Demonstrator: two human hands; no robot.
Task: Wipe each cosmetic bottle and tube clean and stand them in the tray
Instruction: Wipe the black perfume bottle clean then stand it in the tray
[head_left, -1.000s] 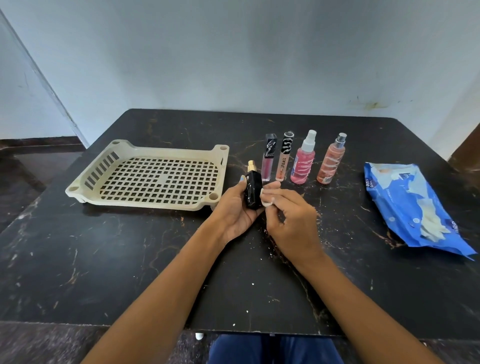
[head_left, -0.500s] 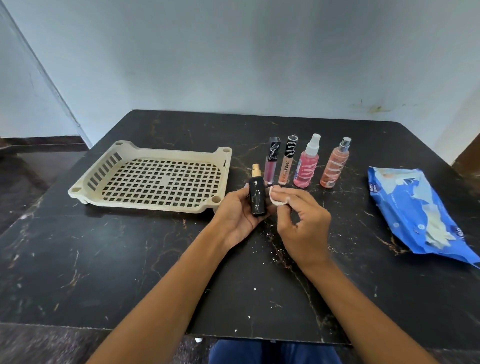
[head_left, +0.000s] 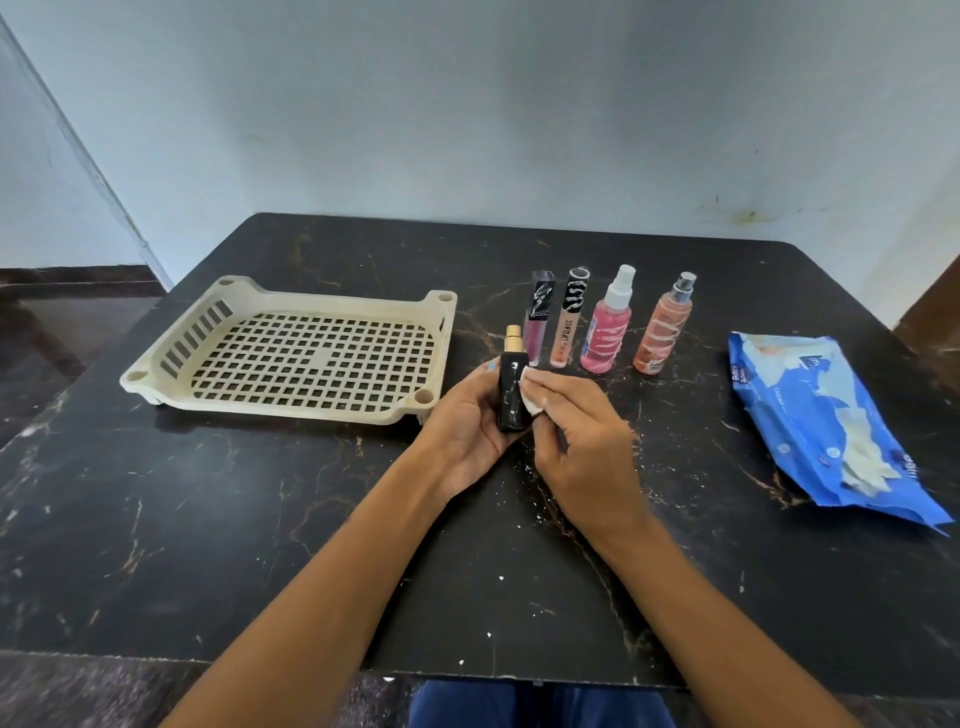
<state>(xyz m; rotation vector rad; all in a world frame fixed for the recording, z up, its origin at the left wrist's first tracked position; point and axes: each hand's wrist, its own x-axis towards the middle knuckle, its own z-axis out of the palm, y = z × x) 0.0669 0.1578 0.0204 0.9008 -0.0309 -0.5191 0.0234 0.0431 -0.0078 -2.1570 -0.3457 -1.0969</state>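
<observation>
The left hand (head_left: 467, 431) grips the black bottle (head_left: 511, 392) upright, gold cap up; the right hand (head_left: 587, 441) pinches a wipe (head_left: 532, 397) against it.

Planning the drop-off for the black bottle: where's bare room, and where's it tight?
The tray floor is bare throughout. The table is bare in front of the tray, and between the orange spray bottle and the blue wipes pack. It is crowded right of the tray, where two lip gloss tubes and the pink spray bottle stand behind both hands.
</observation>
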